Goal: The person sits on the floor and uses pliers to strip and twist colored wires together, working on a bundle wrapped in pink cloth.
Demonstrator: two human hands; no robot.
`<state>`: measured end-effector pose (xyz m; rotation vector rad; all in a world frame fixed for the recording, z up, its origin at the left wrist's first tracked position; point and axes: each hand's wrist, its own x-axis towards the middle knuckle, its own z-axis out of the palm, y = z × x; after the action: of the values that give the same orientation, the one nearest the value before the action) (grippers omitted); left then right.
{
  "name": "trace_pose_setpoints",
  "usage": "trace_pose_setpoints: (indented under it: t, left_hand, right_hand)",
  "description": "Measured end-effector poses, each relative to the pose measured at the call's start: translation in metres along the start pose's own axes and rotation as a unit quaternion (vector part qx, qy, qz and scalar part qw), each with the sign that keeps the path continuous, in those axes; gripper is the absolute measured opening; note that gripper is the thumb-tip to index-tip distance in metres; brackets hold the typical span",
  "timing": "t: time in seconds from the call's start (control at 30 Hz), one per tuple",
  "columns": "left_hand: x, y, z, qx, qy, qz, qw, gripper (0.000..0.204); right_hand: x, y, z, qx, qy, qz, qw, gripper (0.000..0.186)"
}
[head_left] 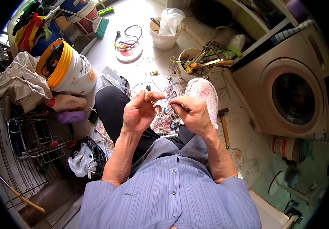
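My left hand (139,111) is raised over my lap, with thumb and fingers pinched around a thin pale wire (133,91). A small dark piece (148,87) shows just beyond its fingertips. Close by on the right, my right hand (193,115) is closed in a fist on a slim dark tool (185,107); its working end is too small to make out. The fingertips of both hands are near each other but apart. Below and between them, a heap of cut, coloured wire scraps (163,124) covers the floor. A pale pink towel (205,92) lies over my right knee.
A hammer (224,128) lies right of my knee, near a washing machine (294,91). Ahead stand a tool bucket (182,73), a white bucket (165,40) and a coiled cable (133,37). To the left are a yellow-rimmed bucket (81,78) and a wire rack (38,139).
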<state>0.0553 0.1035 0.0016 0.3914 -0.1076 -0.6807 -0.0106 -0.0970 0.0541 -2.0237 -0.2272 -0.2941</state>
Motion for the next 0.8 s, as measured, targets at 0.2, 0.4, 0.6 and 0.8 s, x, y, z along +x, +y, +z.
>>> trace_pose_setpoints:
  t: [0.2, 0.4, 0.6, 0.8]
  left_hand:
    - [-0.003, 0.001, 0.001, 0.049, 0.001, 0.018, 0.999, 0.029]
    - [-0.002, -0.002, 0.005, 0.041, -0.004, 0.018, 0.999, 0.028]
    - [0.001, -0.008, 0.013, 0.034, 0.021, 0.022, 0.999, 0.031]
    - [0.007, -0.017, 0.016, 0.077, 0.046, 0.035, 0.995, 0.035]
  right_hand:
    - [0.007, -0.011, -0.009, -0.045, 0.108, -0.084, 0.989, 0.016]
    - [0.009, 0.009, 0.002, -0.067, 0.029, -0.083, 0.994, 0.022]
    - [0.004, 0.024, 0.004, -0.050, 0.030, -0.054, 0.997, 0.015]
    - [-0.006, 0.028, -0.006, -0.127, 0.038, -0.008, 0.991, 0.014]
